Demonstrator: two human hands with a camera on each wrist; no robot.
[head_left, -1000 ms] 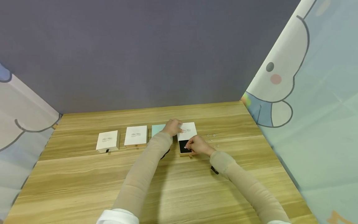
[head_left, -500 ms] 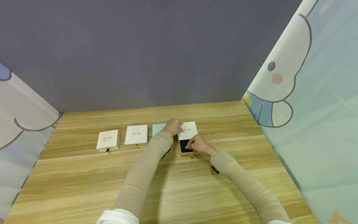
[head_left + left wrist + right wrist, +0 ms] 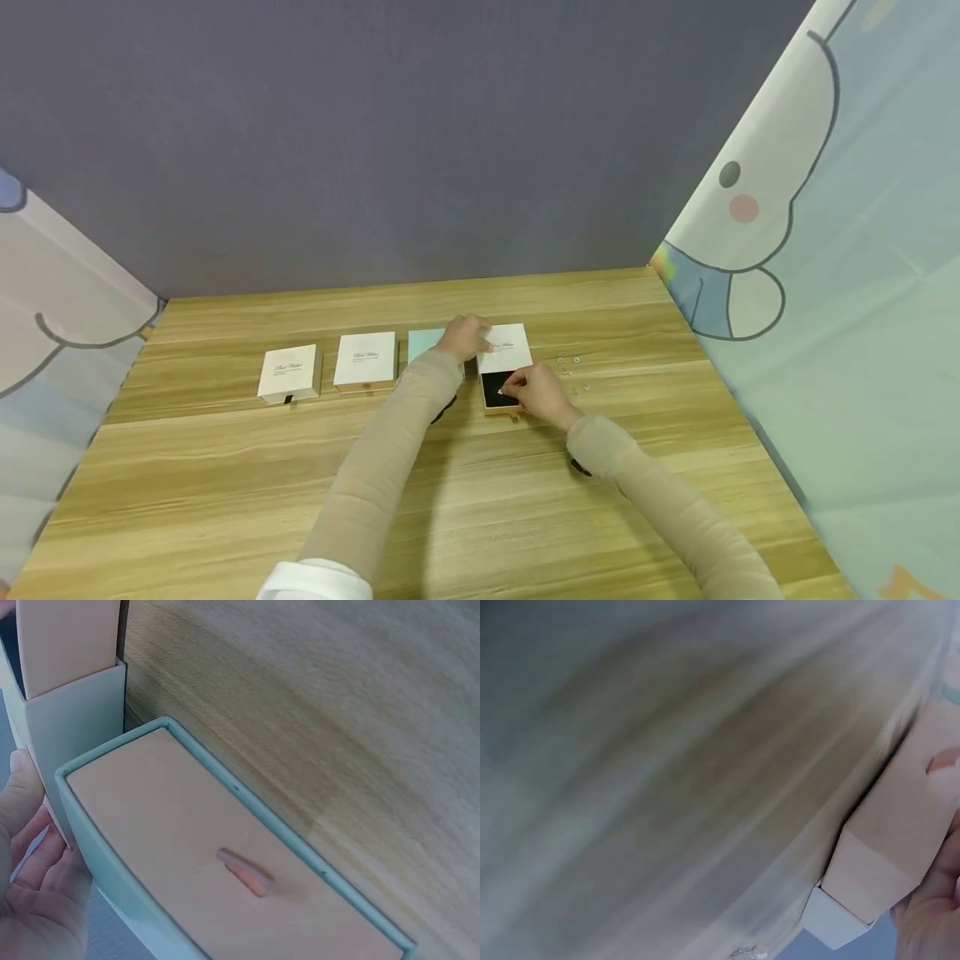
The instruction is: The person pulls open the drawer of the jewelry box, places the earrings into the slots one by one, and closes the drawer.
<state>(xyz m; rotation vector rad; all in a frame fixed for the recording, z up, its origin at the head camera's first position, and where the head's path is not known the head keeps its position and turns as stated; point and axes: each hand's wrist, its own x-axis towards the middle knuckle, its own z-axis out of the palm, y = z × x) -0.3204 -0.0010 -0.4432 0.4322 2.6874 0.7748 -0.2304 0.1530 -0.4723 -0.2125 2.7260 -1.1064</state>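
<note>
My left hand (image 3: 463,336) holds the sleeve of a white drawer box (image 3: 512,337) at its left side. In the left wrist view, the thumb lies along the sleeve (image 3: 79,712), with fingers at its far edge. Its tan drawer (image 3: 500,411) is pulled out toward me, showing a black insert (image 3: 491,383). Over that insert my right hand (image 3: 543,395) pinches a small shiny piece of jewellery (image 3: 500,392), too small to tell its kind. The right wrist view shows the drawer's outside (image 3: 889,840) beside my fingers (image 3: 930,922); the pinch itself is out of sight.
A mint box (image 3: 425,340) stands just left of the white one, partly behind my left hand. Further left are two white boxes, a middle one (image 3: 365,360) and an outer one (image 3: 288,372). Several small shiny pieces (image 3: 577,361) lie on the wooden table (image 3: 495,517) to the right.
My right wrist has shifted slightly toward me and to the right, while its fingertips stay over the black insert. My left hand keeps its hold on the white box.
</note>
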